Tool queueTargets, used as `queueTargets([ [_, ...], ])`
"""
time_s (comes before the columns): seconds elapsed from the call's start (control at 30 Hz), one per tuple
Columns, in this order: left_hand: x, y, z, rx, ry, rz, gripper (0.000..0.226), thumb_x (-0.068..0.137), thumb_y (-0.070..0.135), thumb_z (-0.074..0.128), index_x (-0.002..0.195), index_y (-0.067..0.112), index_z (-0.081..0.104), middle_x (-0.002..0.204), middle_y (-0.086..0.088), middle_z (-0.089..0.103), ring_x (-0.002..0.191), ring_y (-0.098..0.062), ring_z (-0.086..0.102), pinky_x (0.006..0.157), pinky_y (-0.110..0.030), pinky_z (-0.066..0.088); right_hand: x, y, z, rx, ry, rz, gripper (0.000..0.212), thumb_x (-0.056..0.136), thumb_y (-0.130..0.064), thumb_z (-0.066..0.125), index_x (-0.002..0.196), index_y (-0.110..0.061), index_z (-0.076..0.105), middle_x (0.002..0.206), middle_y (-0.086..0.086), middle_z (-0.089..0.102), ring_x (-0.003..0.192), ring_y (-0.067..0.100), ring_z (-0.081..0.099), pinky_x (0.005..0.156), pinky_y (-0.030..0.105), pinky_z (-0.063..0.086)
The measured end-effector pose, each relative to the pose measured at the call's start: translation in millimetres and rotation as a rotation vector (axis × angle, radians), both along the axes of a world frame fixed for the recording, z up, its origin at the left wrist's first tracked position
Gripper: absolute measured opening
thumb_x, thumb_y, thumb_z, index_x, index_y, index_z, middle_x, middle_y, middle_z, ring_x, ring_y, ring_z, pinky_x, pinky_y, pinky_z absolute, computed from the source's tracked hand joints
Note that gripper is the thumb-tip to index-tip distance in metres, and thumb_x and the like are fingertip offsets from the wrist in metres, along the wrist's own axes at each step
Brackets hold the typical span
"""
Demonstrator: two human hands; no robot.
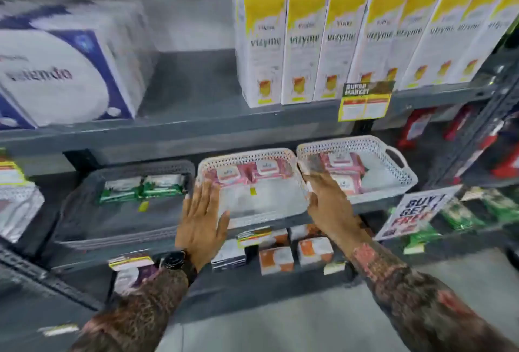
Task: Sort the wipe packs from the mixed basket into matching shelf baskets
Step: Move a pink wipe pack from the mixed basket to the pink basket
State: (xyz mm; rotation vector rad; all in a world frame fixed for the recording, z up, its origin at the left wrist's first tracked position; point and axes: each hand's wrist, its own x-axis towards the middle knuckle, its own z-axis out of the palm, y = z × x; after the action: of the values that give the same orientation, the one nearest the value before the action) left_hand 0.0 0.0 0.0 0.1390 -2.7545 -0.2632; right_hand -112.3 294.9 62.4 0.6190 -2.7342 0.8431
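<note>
Three baskets sit side by side on the middle shelf. A grey basket [84, 211] on the left holds two green wipe packs [143, 187]. The middle white basket [247, 156] holds two pink wipe packs [247, 174] at its back. The right white basket [393, 180] holds several pink wipe packs [341, 165]. My left hand [203, 216] lies flat with fingers spread on the middle basket's left front corner. My right hand [327, 197] rests open on that basket's right rim, between the two white baskets. Neither hand holds a pack.
White and yellow boxes [309, 48] and a blue and white pack [64, 70] stand on the upper shelf. Small orange and white boxes [276, 260] fill the shelf below. A promo sign [415, 211] hangs at the right. Another white basket [16, 208] shows at the far left.
</note>
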Motion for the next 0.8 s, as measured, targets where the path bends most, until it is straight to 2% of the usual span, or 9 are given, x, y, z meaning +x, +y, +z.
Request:
queueTargets([
  [0.07,-10.0,-7.9,-15.4,0.020,-0.093,0.049,0.074,0.107,0.054,0.021,0.165,0.014,0.000,0.174,-0.005,-0.008,0.161,-0.024,-0.006,0.129,-0.057,0.013,-33.1,13.7,-5.9,0.056,-0.079,-0.043,0.060,0.084,0.007,0.061,0.140,-0.014,0.063,0.144,0.012,0.062,0.131,0.035,0.058,0.109,0.046,0.051],
  [0.13,-12.7,-18.1,-34.0,0.030,-0.143,0.124,0.077,0.105,0.057,0.017,0.165,0.010,0.006,0.173,-0.007,-0.004,0.161,-0.024,-0.004,0.129,-0.056,0.011,-65.8,27.9,-6.8,0.163,-0.165,-0.090,0.066,0.082,0.010,0.063,0.144,-0.013,0.059,0.150,0.014,0.057,0.139,0.035,0.052,0.116,0.047,0.045],
  [0.23,-17.0,-16.2,-46.0,0.035,-0.204,0.174,0.084,0.103,0.065,0.007,0.164,0.008,0.003,0.173,-0.011,-0.003,0.161,-0.024,-0.007,0.131,-0.050,0.003,-103.7,38.2,-11.7,0.316,-0.310,-0.071,0.079,0.081,0.008,0.066,0.152,-0.023,0.051,0.156,0.009,0.050,0.146,0.033,0.041,0.118,0.051,0.042],
  [0.3,-16.2,-14.3,-48.9,0.007,-0.198,0.185,0.084,0.104,0.063,0.008,0.164,0.004,0.006,0.172,-0.013,0.001,0.161,-0.027,-0.002,0.131,-0.050,0.004,-115.1,39.6,-16.3,0.356,-0.394,-0.042,0.082,0.082,0.005,0.070,0.152,-0.030,0.049,0.154,0.010,0.052,0.142,0.035,0.046,0.113,0.054,0.047],
  [0.4,-16.6,-9.0,-46.2,-0.001,-0.191,0.201,0.081,0.105,0.058,0.012,0.163,0.001,0.009,0.172,-0.016,0.004,0.161,-0.029,0.003,0.131,-0.051,0.006,-124.6,36.8,-24.4,0.309,-0.445,-0.030,0.082,0.082,0.007,0.072,0.153,-0.028,0.048,0.151,0.014,0.054,0.134,0.035,0.054,0.110,0.048,0.050],
  [0.47,-16.6,-7.8,-45.9,-0.008,-0.191,0.206,0.080,0.106,0.056,0.015,0.162,0.001,0.010,0.171,-0.017,0.006,0.161,-0.030,0.004,0.131,-0.051,0.008,-125.2,33.9,-28.9,0.324,-0.420,-0.033,0.080,0.083,0.008,0.068,0.152,-0.027,0.050,0.149,0.013,0.055,0.134,0.034,0.053,0.108,0.048,0.051],
  [0.53,-16.7,-8.1,-47.0,-0.011,-0.187,0.205,0.079,0.106,0.056,0.014,0.162,0.000,0.010,0.171,-0.018,0.007,0.161,-0.030,0.005,0.131,-0.052,0.009,-122.4,31.9,-31.6,0.355,-0.375,-0.070,0.077,0.085,0.006,0.066,0.151,-0.029,0.050,0.147,0.011,0.055,0.133,0.034,0.052,0.098,0.050,0.055],
  [0.63,-16.3,-7.8,-46.0,-0.019,-0.200,0.197,0.080,0.106,0.058,0.012,0.162,0.000,0.010,0.171,-0.018,0.008,0.161,-0.029,0.005,0.131,-0.052,0.010,-117.0,30.2,-32.2,0.367,-0.322,-0.131,0.074,0.085,0.001,0.071,0.149,-0.030,0.050,0.146,0.007,0.057,0.135,0.035,0.049,0.098,0.055,0.056],
  [0.8,-15.2,-5.9,-40.6,-0.005,-0.199,0.190,0.082,0.105,0.059,0.010,0.162,0.000,0.011,0.171,-0.018,0.009,0.161,-0.030,0.005,0.131,-0.052,0.010,-104.3,-5.0,-7.1,0.203,-0.026,-0.217,0.072,0.083,-0.015,0.080,0.147,-0.029,0.050,0.142,0.008,0.056,0.135,0.040,0.045,0.096,0.061,0.056],
])
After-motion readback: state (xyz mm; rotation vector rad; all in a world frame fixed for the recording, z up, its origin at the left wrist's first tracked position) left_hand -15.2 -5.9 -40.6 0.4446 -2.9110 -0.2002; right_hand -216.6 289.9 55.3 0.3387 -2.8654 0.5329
